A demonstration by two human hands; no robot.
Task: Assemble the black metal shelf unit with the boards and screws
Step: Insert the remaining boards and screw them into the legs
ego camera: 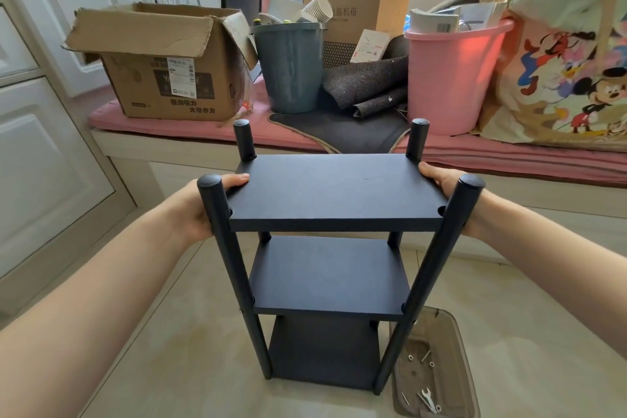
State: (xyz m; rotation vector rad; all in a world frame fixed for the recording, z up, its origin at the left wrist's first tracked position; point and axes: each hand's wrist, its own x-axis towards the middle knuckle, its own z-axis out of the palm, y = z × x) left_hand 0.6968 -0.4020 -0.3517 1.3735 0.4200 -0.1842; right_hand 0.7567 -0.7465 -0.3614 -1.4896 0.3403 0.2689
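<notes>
Both hands, left hand [200,210] and right hand [454,193], grip the top board [334,190] ends, thumbs on top

A home room: pink-cushioned window seat [190,124] piled with cardboard boxes [159,61], buckets [454,78], beside white cabinet doors [40,159].

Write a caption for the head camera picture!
Both hands, left hand and right hand, grip the black shelf unit's top board.

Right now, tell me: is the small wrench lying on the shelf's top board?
No, the wrench lies in the clear plastic tray on the floor; the top board is bare.
</notes>
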